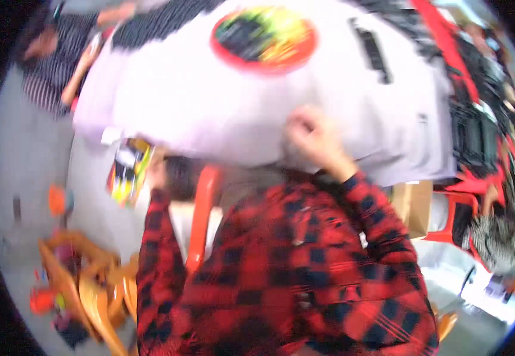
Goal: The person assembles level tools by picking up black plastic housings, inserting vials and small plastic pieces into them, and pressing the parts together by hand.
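Note:
Over the near part of the white-covered table (pixel 168 89), my right hand (pixel 314 135) is raised with its fingers curled in. Whatever lies inside that grip, if anything, is hidden. My left hand (pixel 158 169) is low beside the table's near left edge, its fingers smeared by motion. Close against it is a bundle or packet in yellow, black, white and red (pixel 128 172); its kind is blurred, and I cannot tell whether the hand grips it. Farther back on the table is a round red tray (pixel 312 44) with black, green, yellow and orange pieces in it.
A dark strip-like object (pixel 373 53) lies right of the tray, dark piled goods (pixel 168 21) at the far left. A co-worker in stripes (pixel 59 59) is at left. Wooden chairs (pixel 94 291), a red stool leg (pixel 204 213) and a cardboard box (pixel 413 207) are near me.

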Motion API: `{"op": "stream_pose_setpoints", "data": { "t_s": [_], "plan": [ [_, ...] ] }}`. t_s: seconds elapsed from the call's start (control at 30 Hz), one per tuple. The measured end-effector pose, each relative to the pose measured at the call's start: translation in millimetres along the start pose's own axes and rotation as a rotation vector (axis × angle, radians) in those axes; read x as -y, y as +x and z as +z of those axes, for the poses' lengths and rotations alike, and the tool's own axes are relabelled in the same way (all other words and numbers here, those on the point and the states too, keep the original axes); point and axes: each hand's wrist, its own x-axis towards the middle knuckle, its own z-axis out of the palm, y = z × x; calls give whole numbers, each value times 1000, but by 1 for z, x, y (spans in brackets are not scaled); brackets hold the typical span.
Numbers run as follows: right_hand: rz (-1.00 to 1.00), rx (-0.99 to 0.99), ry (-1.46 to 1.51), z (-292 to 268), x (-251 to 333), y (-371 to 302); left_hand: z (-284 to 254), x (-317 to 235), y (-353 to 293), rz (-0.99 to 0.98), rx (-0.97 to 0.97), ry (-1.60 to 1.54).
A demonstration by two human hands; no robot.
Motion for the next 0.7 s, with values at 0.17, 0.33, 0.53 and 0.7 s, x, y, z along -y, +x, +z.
{"op": "stream_pose_setpoints", "data": {
  "t_s": [0.17,0.33,0.53,0.7],
  "plan": [
    [118,225,-87,-33,-14,-90,-32,-203,65,-177,-296,-930],
    [204,227,-273,-66,-51,-131,-108,-432,31,398,47,-923],
    [422,429,-489,-65,-87,-118,-46,-477,-27,1064,794,-646],
    [595,307,-535,-67,-101,-119,-26,-468,-6,811,824,-589]
  ]
}}
